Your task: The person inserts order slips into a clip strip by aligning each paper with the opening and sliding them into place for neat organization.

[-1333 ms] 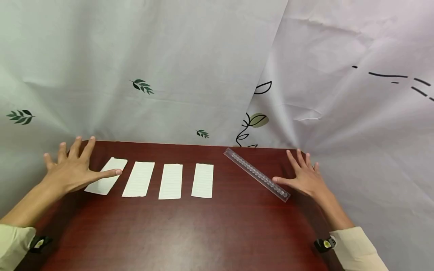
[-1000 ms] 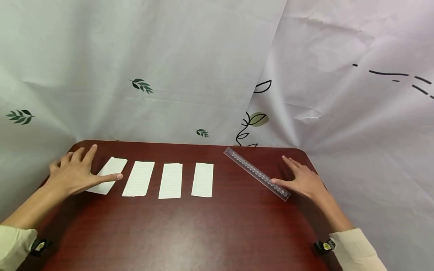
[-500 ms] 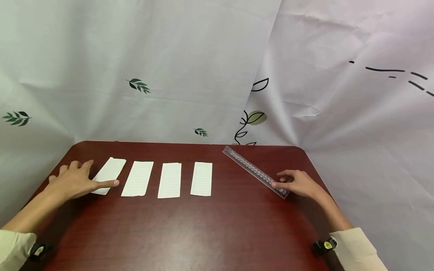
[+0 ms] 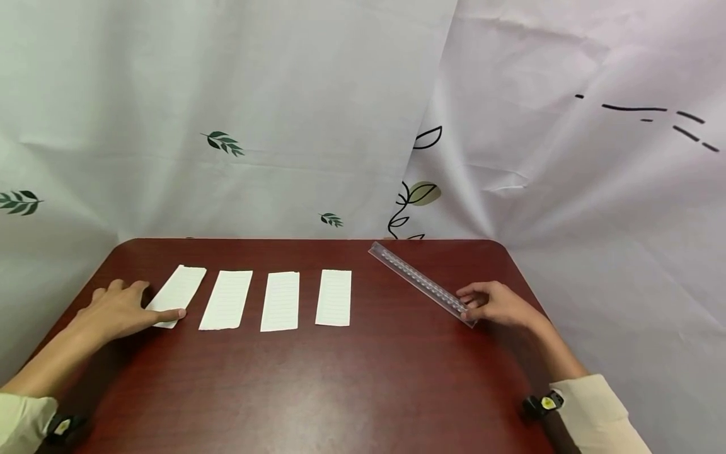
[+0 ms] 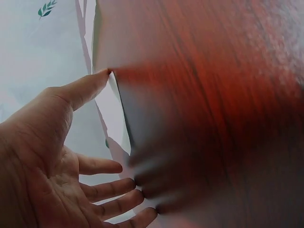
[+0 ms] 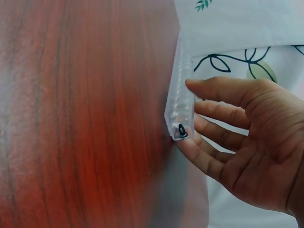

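Four-sided strips of white lined paper lie in a row on the table; the leftmost paper strip [image 4: 180,287] is partly covered by my left hand [image 4: 116,312]. In the left wrist view the thumb of that hand reaches the edge of the paper strip [image 5: 114,109], and its other fingers are spread with their tips at the table. To the right, a long clear plastic strip [image 4: 416,277], shaped like a ruler with a row of round bumps, lies slantwise. My right hand [image 4: 496,306] pinches its near end between thumb and fingers; a small black mark shows on that end in the right wrist view.
More white paper strips, a second [image 4: 227,299], a third [image 4: 280,301] and a fourth [image 4: 333,297], lie between the hands. The dark red-brown table [image 4: 351,384] ends at the back against a pale curtain [image 4: 295,113] with leaf prints.
Both hands have lowered from spread-finger poses. The right fingers have closed on the clear strip's near end, and the left hand has come down by the leftmost paper. The view has shifted slightly.
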A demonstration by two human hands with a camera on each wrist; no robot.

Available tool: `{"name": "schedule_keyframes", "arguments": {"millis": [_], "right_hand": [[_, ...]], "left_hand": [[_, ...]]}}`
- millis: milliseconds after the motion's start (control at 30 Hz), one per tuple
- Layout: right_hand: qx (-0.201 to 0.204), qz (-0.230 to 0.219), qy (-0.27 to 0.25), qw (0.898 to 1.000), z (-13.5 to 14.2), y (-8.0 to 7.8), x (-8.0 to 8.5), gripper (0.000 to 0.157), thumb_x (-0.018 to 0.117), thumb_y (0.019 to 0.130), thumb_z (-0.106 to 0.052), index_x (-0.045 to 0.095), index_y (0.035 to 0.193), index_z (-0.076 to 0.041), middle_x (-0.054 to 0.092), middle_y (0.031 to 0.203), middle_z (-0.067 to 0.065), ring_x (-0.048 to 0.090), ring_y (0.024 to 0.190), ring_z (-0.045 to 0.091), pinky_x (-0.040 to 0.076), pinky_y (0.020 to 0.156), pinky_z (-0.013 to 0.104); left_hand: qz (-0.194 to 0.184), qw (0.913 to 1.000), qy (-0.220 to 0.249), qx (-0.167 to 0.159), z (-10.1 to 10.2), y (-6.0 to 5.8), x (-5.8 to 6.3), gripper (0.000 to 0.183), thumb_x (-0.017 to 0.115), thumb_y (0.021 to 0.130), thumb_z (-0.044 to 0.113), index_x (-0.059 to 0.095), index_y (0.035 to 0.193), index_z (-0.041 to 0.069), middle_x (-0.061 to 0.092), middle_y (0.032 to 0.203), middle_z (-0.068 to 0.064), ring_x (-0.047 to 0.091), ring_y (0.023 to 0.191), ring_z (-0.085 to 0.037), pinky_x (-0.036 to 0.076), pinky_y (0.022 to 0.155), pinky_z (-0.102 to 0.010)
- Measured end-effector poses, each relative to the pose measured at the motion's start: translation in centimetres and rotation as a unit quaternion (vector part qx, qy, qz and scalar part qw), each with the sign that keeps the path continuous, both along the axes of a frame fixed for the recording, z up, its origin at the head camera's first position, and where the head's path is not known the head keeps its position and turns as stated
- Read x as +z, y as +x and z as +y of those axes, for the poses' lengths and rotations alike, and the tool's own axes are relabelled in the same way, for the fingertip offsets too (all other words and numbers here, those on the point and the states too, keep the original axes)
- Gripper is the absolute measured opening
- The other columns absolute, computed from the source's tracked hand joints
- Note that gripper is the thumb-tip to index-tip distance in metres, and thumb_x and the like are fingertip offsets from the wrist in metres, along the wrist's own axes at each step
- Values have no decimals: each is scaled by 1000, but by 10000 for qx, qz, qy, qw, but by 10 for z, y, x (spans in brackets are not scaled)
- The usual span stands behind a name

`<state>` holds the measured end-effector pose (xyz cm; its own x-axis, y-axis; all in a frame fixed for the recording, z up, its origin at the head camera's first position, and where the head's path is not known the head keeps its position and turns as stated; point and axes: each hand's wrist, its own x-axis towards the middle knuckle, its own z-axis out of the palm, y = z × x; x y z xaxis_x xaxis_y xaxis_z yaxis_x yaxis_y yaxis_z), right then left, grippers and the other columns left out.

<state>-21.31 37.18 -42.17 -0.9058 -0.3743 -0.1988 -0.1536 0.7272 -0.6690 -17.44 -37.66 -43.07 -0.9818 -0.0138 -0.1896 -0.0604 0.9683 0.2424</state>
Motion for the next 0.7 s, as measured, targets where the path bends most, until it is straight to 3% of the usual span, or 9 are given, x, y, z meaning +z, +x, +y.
{"name": "schedule_keyframes", "arguments": {"millis": [300, 567, 700], "right_hand": [[551, -18, 349, 9979, -9, -12, 11, 56, 82, 91, 0, 71, 146, 3, 79, 126, 18, 77, 108, 24, 62, 84, 27], [851, 61, 890, 9924, -22, -19, 21, 62, 69, 86, 10, 71, 147, -2, 81, 123, 17, 75, 107, 26, 57, 77, 31], [953, 38, 1028, 9901, -27, -21, 24, 67, 66, 82, 14, 71, 147, -2, 80, 124, 18, 76, 109, 27, 57, 75, 31]], "left_hand": [[37, 9998, 85, -189, -1, -5, -1, 122, 79, 93, 73, 40, 151, -27, 39, 143, -62, 40, 122, -86, 42, 93, -87], [58, 9994, 47, -326, -4, -10, 7, 110, 87, 90, 62, 50, 140, -29, 57, 137, -54, 50, 124, -75, 47, 100, -82], [-120, 9996, 103, -245, -8, -13, 10, 105, 90, 87, 58, 54, 138, -27, 58, 140, -52, 50, 122, -77, 48, 99, -81]]}}
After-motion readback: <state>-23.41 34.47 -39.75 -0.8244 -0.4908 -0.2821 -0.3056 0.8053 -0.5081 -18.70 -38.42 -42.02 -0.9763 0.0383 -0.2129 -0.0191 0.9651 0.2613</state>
